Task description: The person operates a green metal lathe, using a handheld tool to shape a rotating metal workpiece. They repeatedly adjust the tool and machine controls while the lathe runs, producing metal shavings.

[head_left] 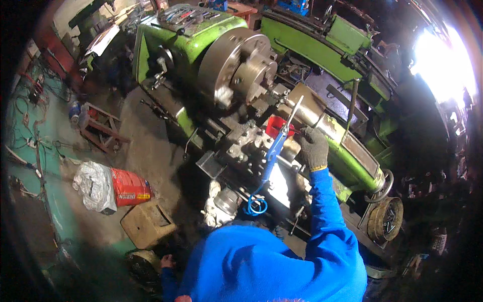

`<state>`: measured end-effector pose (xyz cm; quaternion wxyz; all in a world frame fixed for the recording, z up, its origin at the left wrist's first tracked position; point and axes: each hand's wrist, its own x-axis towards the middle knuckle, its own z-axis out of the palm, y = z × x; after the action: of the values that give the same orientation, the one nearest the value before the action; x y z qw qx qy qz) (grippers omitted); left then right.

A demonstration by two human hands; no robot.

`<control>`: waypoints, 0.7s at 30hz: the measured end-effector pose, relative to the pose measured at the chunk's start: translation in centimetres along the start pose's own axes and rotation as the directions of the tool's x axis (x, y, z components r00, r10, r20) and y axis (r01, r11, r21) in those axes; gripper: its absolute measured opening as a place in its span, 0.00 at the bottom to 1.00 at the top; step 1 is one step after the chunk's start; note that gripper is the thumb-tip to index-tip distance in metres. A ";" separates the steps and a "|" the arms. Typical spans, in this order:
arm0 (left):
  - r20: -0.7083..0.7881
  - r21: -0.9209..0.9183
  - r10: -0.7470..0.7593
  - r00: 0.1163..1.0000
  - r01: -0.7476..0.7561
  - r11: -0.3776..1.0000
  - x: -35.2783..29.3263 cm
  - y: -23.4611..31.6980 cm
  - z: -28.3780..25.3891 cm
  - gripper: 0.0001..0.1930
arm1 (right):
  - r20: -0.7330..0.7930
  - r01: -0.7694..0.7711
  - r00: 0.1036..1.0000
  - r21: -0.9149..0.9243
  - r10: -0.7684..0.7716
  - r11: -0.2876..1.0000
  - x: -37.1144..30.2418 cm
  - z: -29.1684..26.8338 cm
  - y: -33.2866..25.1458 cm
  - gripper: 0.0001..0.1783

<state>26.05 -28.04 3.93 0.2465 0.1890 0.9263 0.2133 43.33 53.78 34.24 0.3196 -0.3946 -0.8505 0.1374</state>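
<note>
My right hand (315, 148), in a grey knitted glove, is raised over the lathe beside a red container (276, 127). Its fingers are drawn together; what they hold, if anything, I cannot make out. Just left of it a blue air gun (274, 151) with a long metal nozzle stands tilted, its coiled blue hose (255, 206) below. My left hand (167, 260) looks bare and hangs low at the left, near a dark round container (144, 267); its fingers are too small to read. The large lathe chuck (226, 63) looks smeared, with a metal workpiece (256, 75) in front.
The green headstock (188, 38) carries tools on top. The green tailstock (349, 156) with its handwheel (385, 186) lies to the right. A red bag (131, 187), a tan box (147, 225) and a small stand (103, 128) sit on the floor at left. Another green machine (307, 48) stands behind.
</note>
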 end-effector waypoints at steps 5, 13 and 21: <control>0.087 -0.578 -0.472 0.877 0.430 0.693 0.7 1.3 0.6 0.15 | 0.004 -0.323 0.943 0.251 0.333 0.912 -0.1 0.7 1.1 0.12; 0.223 -0.560 -0.555 0.802 0.571 0.600 -4.8 0.7 3.1 0.16 | -0.061 -0.269 0.943 0.436 0.326 0.859 2.0 -0.1 5.3 0.13; 0.215 -0.521 -0.613 0.760 0.621 0.586 -8.7 3.9 5.4 0.16 | -0.300 0.202 0.935 0.010 -0.189 0.979 13.2 6.5 6.4 0.14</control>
<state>36.97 -27.12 4.82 0.3549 -0.2239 0.8259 0.3765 36.44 68.10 31.99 0.4641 -0.3177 -0.8246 0.0612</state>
